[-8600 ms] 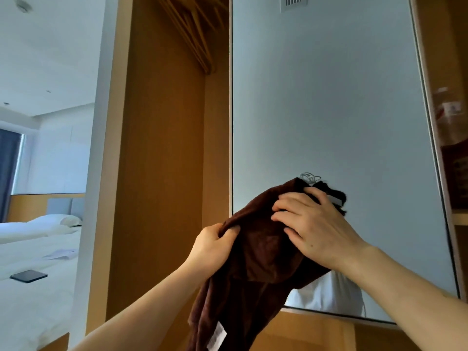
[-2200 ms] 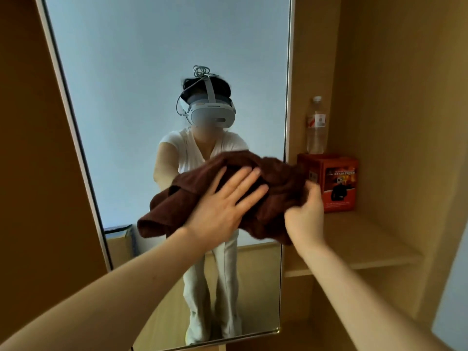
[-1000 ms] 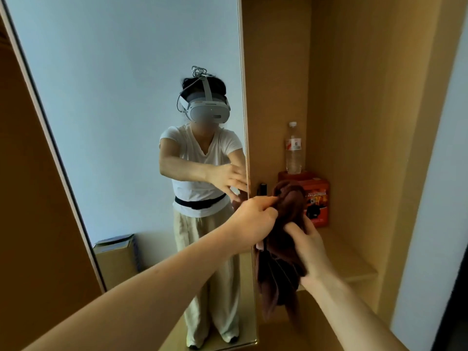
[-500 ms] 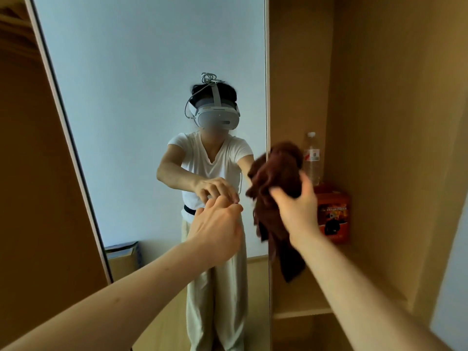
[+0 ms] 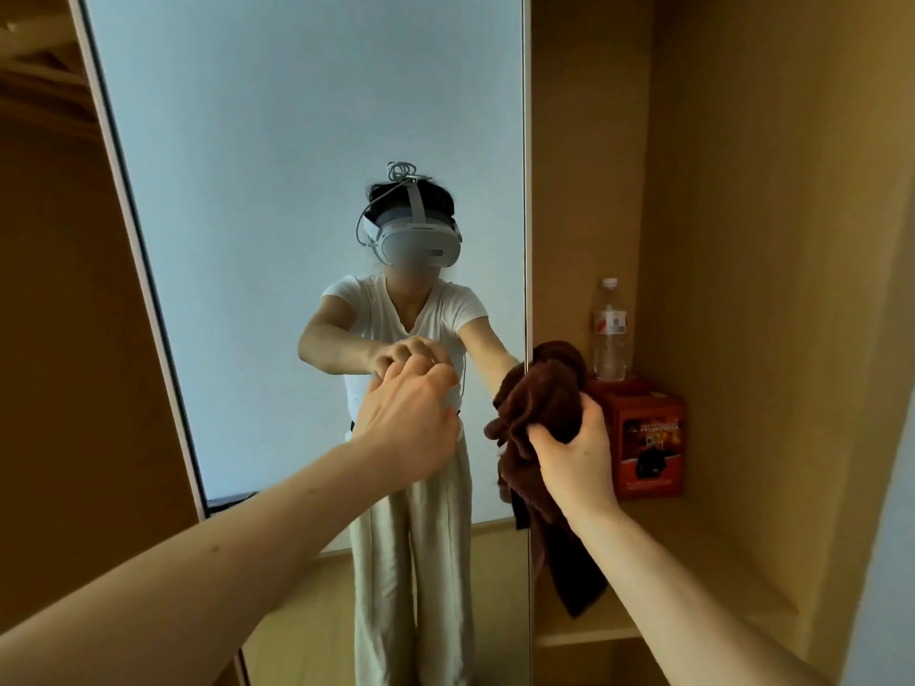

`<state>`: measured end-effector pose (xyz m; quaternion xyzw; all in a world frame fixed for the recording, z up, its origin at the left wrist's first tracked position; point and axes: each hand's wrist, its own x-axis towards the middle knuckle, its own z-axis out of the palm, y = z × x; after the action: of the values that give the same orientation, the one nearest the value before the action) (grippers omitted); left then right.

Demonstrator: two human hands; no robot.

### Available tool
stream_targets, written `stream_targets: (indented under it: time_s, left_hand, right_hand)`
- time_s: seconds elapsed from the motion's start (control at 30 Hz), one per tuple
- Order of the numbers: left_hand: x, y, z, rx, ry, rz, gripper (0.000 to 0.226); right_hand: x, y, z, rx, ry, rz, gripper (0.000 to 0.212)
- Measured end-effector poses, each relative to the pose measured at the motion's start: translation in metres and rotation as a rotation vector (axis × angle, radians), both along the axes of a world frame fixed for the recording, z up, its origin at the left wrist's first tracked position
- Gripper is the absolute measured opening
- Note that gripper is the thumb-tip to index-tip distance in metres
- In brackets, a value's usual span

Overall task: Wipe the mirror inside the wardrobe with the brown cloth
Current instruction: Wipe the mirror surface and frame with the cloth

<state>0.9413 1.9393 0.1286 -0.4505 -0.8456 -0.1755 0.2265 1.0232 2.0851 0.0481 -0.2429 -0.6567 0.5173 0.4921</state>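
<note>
Right hand (image 5: 574, 453) grips one brown cloth (image 5: 544, 398); left hand (image 5: 411, 423), loosely curled, holds nothing.

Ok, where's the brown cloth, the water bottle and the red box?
brown cloth (image 5: 549, 393), head view, bunched part above the fist
water bottle (image 5: 610, 339), head view, middle of its clear body
red box (image 5: 651, 440), head view, front face

A red box (image 5: 648, 438) stands on the wooden shelf (image 5: 693, 576), far back in the corner. A clear plastic bottle (image 5: 610, 334) with a white cap and label stands upright on top of the box, toward its left side
</note>
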Motion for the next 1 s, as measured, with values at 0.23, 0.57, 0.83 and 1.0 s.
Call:
stream_targets:
  time_s: [0.23, 0.57, 0.83, 1.0]
  left_hand:
    - [0.000, -0.008, 0.042, 0.058, 0.091, 0.043, 0.037]
    - [-0.008, -0.016, 0.091, 0.156, 0.168, 0.102, 0.030]
    - [-0.014, -0.029, 0.115, 0.134, 0.289, 0.175, 0.027]
    - [-0.023, -0.036, 0.130, 0.106, 0.381, 0.190, 0.030]
  right_hand:
    - [-0.016, 0.003, 0.134, 0.183, -0.007, -0.198, 0.061]
    - [-0.009, -0.006, 0.152, 0.392, -0.088, -0.322, 0.058]
    - [-0.004, 0.003, 0.157, 0.528, -0.130, -0.403, 0.057]
    - [-0.014, 0.010, 0.234, 0.872, -0.246, -0.654, 0.059]
